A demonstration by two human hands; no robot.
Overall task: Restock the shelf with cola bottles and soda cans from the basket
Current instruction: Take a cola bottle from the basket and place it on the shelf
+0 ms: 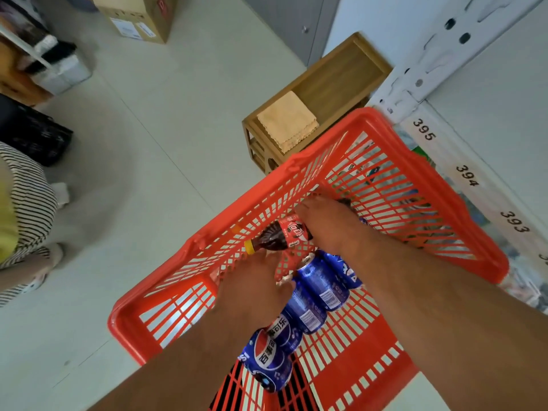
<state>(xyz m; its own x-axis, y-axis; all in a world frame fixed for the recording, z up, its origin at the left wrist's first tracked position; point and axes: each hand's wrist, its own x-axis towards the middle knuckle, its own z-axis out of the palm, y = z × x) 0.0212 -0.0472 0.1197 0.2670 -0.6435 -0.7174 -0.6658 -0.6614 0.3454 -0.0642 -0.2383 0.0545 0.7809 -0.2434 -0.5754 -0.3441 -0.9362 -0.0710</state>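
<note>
Red basket (166,295) — both hands (252,295) inside, right hand (329,226) gripping cola bottle (278,235).

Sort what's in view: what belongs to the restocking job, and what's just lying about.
Job: basket, cola bottle, blue cans, shelf, both hands: left, right.

Lying about: wooden crate, cloth, cardboard box.

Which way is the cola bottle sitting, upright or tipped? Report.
Tipped. The cola bottle lies on its side in the basket, yellow cap pointing left.
</note>
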